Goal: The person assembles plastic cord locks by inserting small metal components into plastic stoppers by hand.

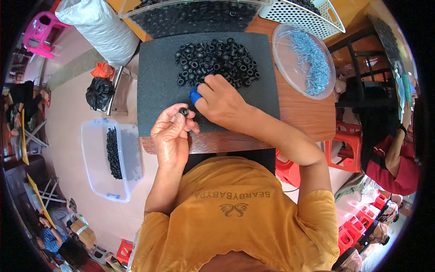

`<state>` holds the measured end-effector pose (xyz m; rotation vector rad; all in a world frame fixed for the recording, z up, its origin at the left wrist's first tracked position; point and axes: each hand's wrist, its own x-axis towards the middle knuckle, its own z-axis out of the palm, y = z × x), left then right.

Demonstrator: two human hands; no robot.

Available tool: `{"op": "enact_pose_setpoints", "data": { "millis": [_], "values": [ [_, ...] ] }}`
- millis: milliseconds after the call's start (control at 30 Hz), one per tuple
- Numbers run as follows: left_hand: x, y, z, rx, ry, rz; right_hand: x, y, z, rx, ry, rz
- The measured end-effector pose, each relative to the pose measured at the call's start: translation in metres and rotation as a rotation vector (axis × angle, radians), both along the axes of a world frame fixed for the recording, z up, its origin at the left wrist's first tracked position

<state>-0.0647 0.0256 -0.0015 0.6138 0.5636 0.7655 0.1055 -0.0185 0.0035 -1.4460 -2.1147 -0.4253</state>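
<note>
My left hand (pixel 172 129) pinches a small black hollow rubber-like piece (pixel 183 111) between thumb and fingers, over the near left part of a dark grey mat (pixel 156 68). Just to its right and farther off, my right hand (pixel 222 99) is closed, its fingers curled down at the near edge of a pile of similar black pieces (pixel 213 56). A blue cover (pixel 195 95) wraps one of its digits. Whatever those fingertips hold, if anything, is hidden beneath the hand.
A round clear lid (pixel 281 63) with small blue-silver pieces (pixel 312 59) lies on the brown table (pixel 303 113). Behind the mat stand a clear bin (pixel 195 20) and a white perforated basket (pixel 312 20). On the floor at left is a clear box (pixel 93 167) holding black pieces.
</note>
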Motion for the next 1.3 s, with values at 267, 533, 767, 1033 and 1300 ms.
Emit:
{"op": "enact_pose_setpoints", "data": {
  "millis": [267,533,767,1033,1300],
  "values": [
    [0.002,0.006,-0.005,0.001,-0.033,0.012,-0.003,0.006,0.005,-0.071,-0.126,-0.093],
    [0.005,0.003,-0.004,-0.011,-0.019,0.036,0.003,0.004,-0.002,-0.007,-0.046,-0.110],
    [0.026,-0.006,0.001,0.013,0.037,-0.027,0.002,-0.032,0.016,0.103,0.692,-0.238],
    [0.051,-0.025,0.016,-0.057,-0.012,-0.065,-0.012,-0.051,0.007,0.244,0.545,-0.257],
    [0.051,-0.030,0.013,0.012,0.005,-0.078,-0.018,-0.063,0.008,0.226,0.362,-0.313]
  ]
}}
